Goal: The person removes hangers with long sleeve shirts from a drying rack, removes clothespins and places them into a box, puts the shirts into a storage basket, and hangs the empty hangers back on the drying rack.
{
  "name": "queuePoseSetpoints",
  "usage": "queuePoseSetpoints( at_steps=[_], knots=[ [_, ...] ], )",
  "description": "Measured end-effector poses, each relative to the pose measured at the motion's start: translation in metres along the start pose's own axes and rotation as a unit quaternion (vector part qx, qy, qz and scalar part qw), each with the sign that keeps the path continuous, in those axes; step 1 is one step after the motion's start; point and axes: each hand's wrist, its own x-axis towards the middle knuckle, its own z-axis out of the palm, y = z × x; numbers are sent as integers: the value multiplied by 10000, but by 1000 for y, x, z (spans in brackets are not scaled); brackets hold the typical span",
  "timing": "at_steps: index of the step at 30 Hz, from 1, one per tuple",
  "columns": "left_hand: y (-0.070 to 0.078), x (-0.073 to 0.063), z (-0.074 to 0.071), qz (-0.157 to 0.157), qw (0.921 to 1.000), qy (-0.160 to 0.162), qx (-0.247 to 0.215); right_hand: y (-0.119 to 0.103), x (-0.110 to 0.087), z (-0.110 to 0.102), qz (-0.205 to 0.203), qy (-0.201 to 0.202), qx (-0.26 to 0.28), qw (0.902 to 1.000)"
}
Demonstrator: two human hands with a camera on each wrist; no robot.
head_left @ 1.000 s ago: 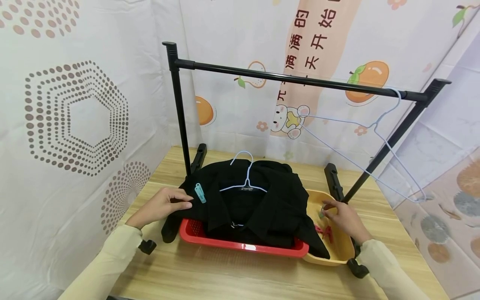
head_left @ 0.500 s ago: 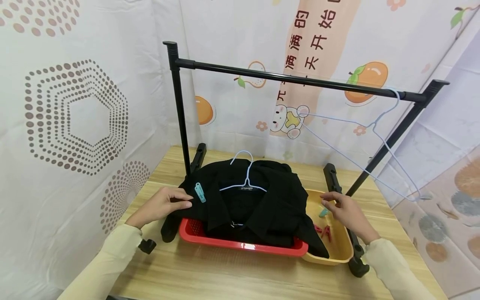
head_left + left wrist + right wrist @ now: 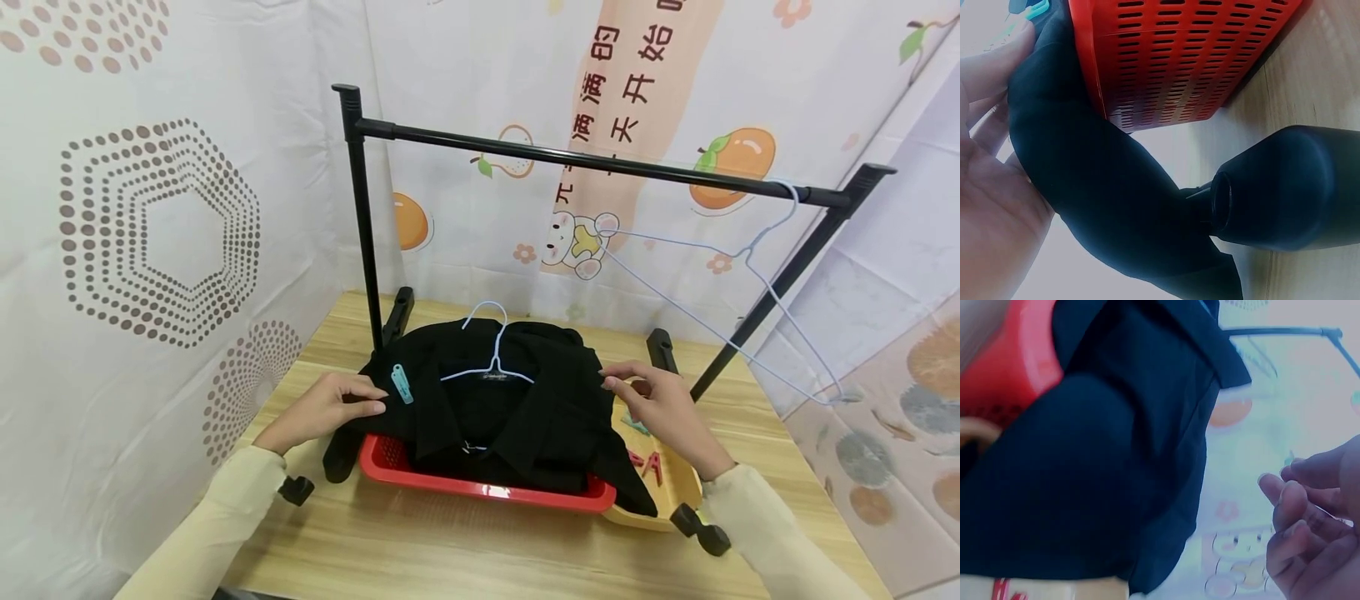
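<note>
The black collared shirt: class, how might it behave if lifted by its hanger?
The black collared shirt would probably flop: a sleeve droops past the red basket. It may swing or slip, as only a slim blue hanger spans its neckline.

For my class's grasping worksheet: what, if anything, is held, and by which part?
The left hand touches the black sleeve near the teal clip; whether it grips is unclear. The right hand holds nothing visible.
</note>
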Motion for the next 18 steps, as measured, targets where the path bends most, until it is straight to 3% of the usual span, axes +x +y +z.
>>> queuePoseSetpoints(
  at_steps=[18],
  knots=[
    [-1, -1, -1, 72, 9999, 17, -78, -58, 44, 56, -754, -654, 481, 9938]
  ],
)
